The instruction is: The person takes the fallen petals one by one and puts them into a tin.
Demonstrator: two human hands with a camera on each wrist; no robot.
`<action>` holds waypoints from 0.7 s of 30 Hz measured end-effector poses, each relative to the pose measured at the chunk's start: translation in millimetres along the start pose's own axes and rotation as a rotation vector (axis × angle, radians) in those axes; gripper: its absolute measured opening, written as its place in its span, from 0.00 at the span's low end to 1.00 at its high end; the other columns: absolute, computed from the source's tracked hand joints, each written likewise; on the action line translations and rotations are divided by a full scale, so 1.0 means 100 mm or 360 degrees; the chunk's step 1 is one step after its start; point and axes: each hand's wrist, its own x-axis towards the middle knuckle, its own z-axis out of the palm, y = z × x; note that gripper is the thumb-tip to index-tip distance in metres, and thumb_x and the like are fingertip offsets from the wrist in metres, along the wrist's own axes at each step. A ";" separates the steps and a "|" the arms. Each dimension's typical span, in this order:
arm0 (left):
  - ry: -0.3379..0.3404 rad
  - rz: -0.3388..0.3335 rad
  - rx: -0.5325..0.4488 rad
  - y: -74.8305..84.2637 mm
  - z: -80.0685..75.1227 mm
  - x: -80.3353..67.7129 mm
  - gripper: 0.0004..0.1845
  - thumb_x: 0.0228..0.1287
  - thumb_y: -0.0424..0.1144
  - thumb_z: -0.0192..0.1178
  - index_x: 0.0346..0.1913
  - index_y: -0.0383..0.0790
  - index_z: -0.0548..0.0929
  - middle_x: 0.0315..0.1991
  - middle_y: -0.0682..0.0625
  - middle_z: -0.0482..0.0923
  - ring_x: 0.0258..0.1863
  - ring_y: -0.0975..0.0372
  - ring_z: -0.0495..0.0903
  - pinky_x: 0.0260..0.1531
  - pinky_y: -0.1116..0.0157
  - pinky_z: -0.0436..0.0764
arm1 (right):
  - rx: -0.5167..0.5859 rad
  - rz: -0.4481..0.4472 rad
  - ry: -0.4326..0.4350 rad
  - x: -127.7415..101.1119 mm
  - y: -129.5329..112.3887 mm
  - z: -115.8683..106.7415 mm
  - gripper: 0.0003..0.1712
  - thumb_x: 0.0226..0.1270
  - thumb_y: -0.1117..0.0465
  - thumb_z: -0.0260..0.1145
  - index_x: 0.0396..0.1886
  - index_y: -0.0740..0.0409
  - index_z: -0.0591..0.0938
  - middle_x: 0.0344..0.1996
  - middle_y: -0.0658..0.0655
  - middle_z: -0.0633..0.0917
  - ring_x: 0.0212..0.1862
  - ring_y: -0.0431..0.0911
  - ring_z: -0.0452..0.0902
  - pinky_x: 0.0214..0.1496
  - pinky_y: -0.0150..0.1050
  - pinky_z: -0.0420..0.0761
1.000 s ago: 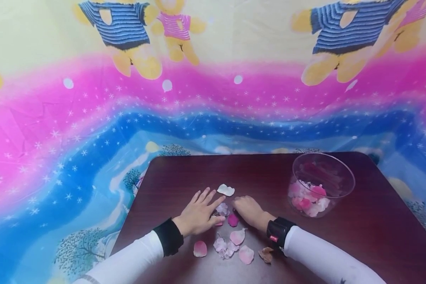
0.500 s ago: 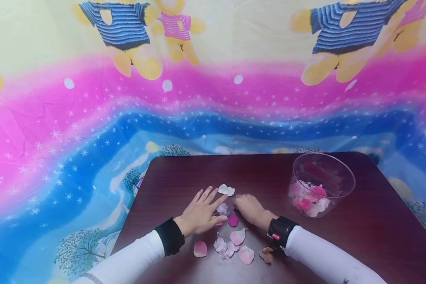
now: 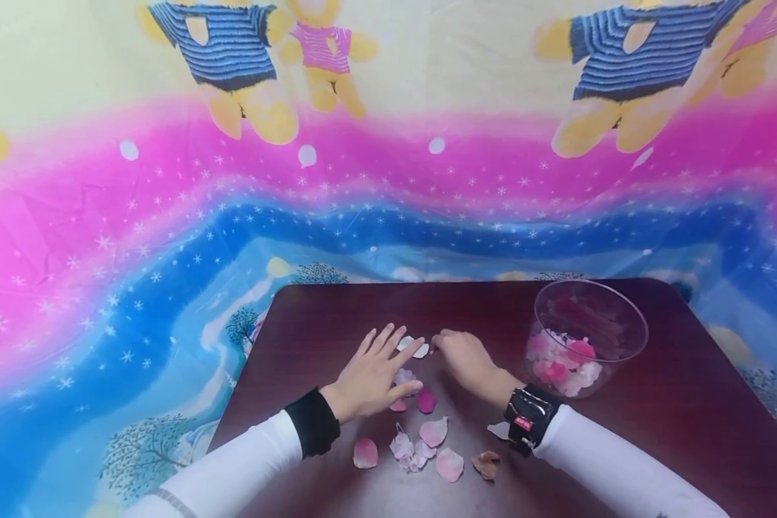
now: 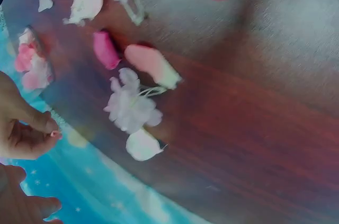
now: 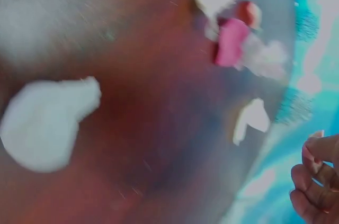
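On the dark wooden worktop (image 3: pixel 337 316), both hands have gathered round a white petal (image 3: pixel 419 349) that lies near the middle, a little toward the far edge. The left hand (image 3: pixel 375 374) lies flat with its fingers straight and spread, the fingertips just beside the petal's left side, and a pale lilac blossom (image 3: pixel 404 376) sits partly under its thumb side. The right hand (image 3: pixel 464 360) comes in from the opposite side with its fingers curled inward, the fingertips at the petal's right edge; whether they already pinch it I cannot tell (the wrist views are too blurred to settle it). So the petal lies between the two hands, just ahead of both sets of fingertips, its longer side running left to right, and the right hand looks the nearer.

More loose petals (image 3: pixel 434 432) in pink and white lie toward the near edge. A clear plastic tub (image 3: pixel 624 360), partly filled with petals, stands near the right edge.
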 end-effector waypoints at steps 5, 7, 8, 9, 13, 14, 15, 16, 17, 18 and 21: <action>0.0009 0.0011 0.0029 0.05 -0.13 0.06 0.40 0.73 0.69 0.44 0.82 0.61 0.51 0.82 0.44 0.53 0.83 0.49 0.47 0.80 0.44 0.50 | -0.0026 0.0031 0.0068 0.06 0.06 -0.31 0.04 0.58 0.66 0.74 0.28 0.54 0.87 0.26 0.51 0.85 0.31 0.50 0.85 0.33 0.46 0.83; -0.0007 0.0011 0.0036 0.09 -0.18 0.09 0.40 0.73 0.69 0.44 0.82 0.62 0.50 0.82 0.45 0.52 0.83 0.50 0.45 0.80 0.45 0.49 | -0.0031 0.0028 0.0090 0.07 0.09 -0.43 0.03 0.59 0.66 0.74 0.29 0.55 0.87 0.25 0.51 0.84 0.30 0.51 0.85 0.33 0.47 0.83; -0.0014 0.0013 0.0035 0.11 -0.20 0.10 0.40 0.73 0.69 0.44 0.82 0.62 0.49 0.82 0.45 0.51 0.83 0.51 0.45 0.80 0.45 0.49 | -0.0027 0.0027 0.0096 0.07 0.11 -0.48 0.03 0.60 0.66 0.74 0.29 0.55 0.87 0.26 0.52 0.84 0.31 0.51 0.85 0.33 0.47 0.83; -0.0023 0.0016 0.0033 0.13 -0.21 0.12 0.40 0.73 0.69 0.43 0.82 0.62 0.49 0.82 0.46 0.51 0.84 0.51 0.44 0.81 0.46 0.48 | -0.0023 0.0027 0.0101 0.07 0.13 -0.54 0.03 0.61 0.66 0.73 0.29 0.56 0.87 0.26 0.52 0.85 0.31 0.52 0.85 0.34 0.47 0.83; -0.0042 0.0051 0.0022 0.21 -0.27 0.17 0.40 0.74 0.69 0.42 0.82 0.62 0.47 0.83 0.46 0.49 0.84 0.51 0.43 0.81 0.46 0.48 | -0.0027 0.0043 0.0113 0.03 0.22 -0.73 0.01 0.62 0.66 0.72 0.30 0.57 0.87 0.28 0.53 0.86 0.32 0.52 0.86 0.35 0.48 0.84; -0.0035 0.0065 0.0022 0.23 -0.28 0.19 0.40 0.74 0.69 0.41 0.82 0.61 0.47 0.83 0.45 0.49 0.84 0.51 0.43 0.80 0.45 0.48 | -0.0031 0.0049 0.0117 0.02 0.25 -0.77 0.01 0.61 0.66 0.73 0.31 0.58 0.88 0.29 0.53 0.86 0.33 0.52 0.86 0.36 0.48 0.84; -0.0030 0.0077 0.0023 0.25 -0.30 0.20 0.40 0.74 0.69 0.42 0.82 0.61 0.48 0.83 0.45 0.49 0.84 0.51 0.43 0.80 0.45 0.49 | -0.0035 0.0060 0.0118 0.01 0.28 -0.81 0.01 0.61 0.66 0.73 0.31 0.58 0.88 0.29 0.53 0.87 0.33 0.52 0.86 0.36 0.48 0.84; -0.0021 0.0088 0.0022 0.27 -0.31 0.22 0.40 0.74 0.69 0.42 0.82 0.61 0.48 0.83 0.45 0.49 0.84 0.51 0.44 0.80 0.45 0.49 | -0.0034 0.0071 0.0119 -0.01 0.31 -0.85 0.01 0.61 0.66 0.73 0.32 0.59 0.88 0.29 0.53 0.87 0.33 0.52 0.86 0.36 0.49 0.84; -0.0013 0.0100 0.0023 0.29 -0.32 0.24 0.40 0.74 0.69 0.42 0.82 0.61 0.48 0.83 0.45 0.50 0.84 0.51 0.44 0.80 0.44 0.50 | -0.0033 0.0083 0.0122 -0.02 0.34 -0.89 0.02 0.61 0.66 0.73 0.33 0.59 0.88 0.29 0.53 0.86 0.33 0.52 0.86 0.36 0.49 0.84; -0.0006 0.0110 0.0022 0.31 -0.33 0.25 0.40 0.74 0.69 0.43 0.82 0.61 0.49 0.82 0.44 0.50 0.83 0.50 0.45 0.80 0.44 0.50 | -0.0023 0.0096 0.0118 -0.04 0.37 -0.93 0.01 0.61 0.66 0.73 0.33 0.59 0.88 0.29 0.54 0.87 0.33 0.52 0.86 0.37 0.49 0.84; -0.0015 0.0127 0.0025 0.37 -0.35 0.30 0.40 0.73 0.69 0.43 0.82 0.62 0.48 0.83 0.45 0.50 0.84 0.51 0.44 0.80 0.45 0.48 | -0.0008 0.0118 0.0121 -0.09 0.47 -1.03 0.02 0.62 0.66 0.73 0.35 0.59 0.88 0.29 0.54 0.86 0.33 0.51 0.86 0.36 0.49 0.84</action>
